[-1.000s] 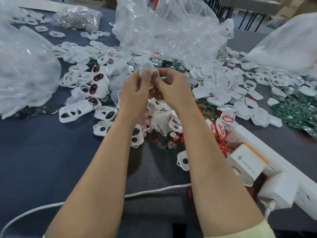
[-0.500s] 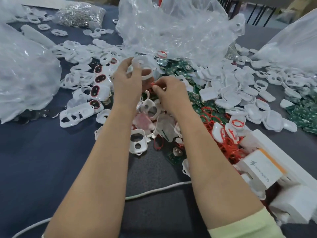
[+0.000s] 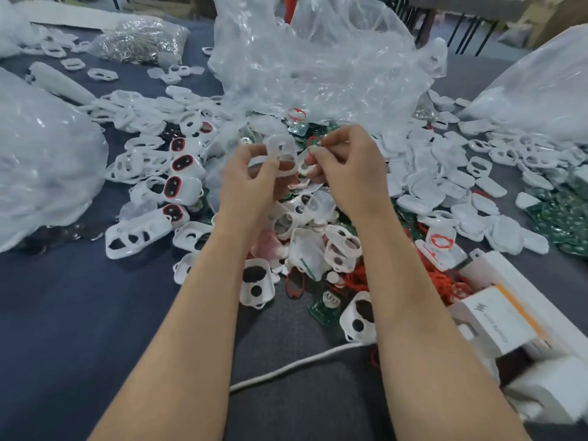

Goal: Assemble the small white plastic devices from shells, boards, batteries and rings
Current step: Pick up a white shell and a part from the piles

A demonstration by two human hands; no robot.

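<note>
1. Our left hand (image 3: 251, 179) pinches a white shell (image 3: 281, 154) by its rim, above the surface (image 3: 79, 297).
2. Our right hand (image 3: 350, 168) pinches a red ring (image 3: 313, 144) just beside it.
3. We judge the shell light and stiff and the ring floppy; edges suit the grip best.

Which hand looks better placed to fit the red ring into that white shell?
Probably the right hand: it pinches the red ring just beside the shell, which the left hand holds up facing it.
</note>
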